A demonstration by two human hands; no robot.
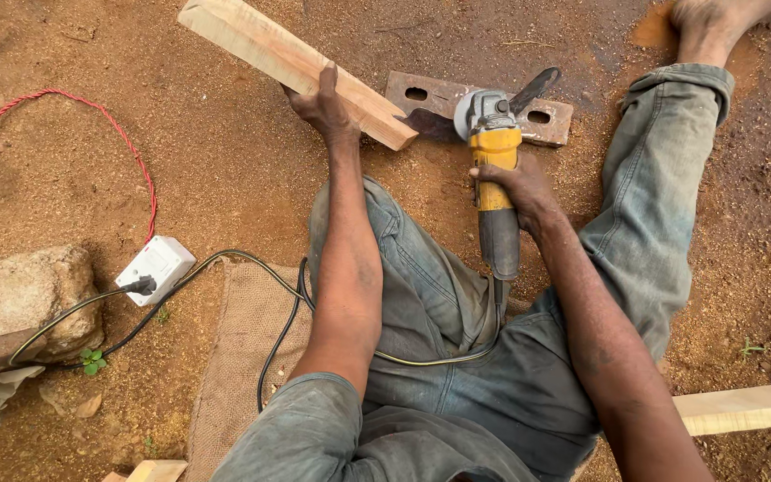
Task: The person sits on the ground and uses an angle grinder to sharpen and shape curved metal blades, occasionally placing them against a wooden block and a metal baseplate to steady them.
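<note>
Fingers of left hand (325, 109) clamp the wood plank (292, 64), held tilted w/ its end by the disc, right hand (518, 185) gripping the yellow angle grinder (493, 152) over a slotted metal plate (542, 120); looks like shaping the plank end, next move prob needs steady disc contact.

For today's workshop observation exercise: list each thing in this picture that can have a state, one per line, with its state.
Wooden plank: gripped by the left hand, its end on the metal plate.
Angle grinder: held by the right hand, disc on a dark blade; spinning cannot be told.
Plug: inserted in the white socket box.
Burlap sack: lying flat.
</note>
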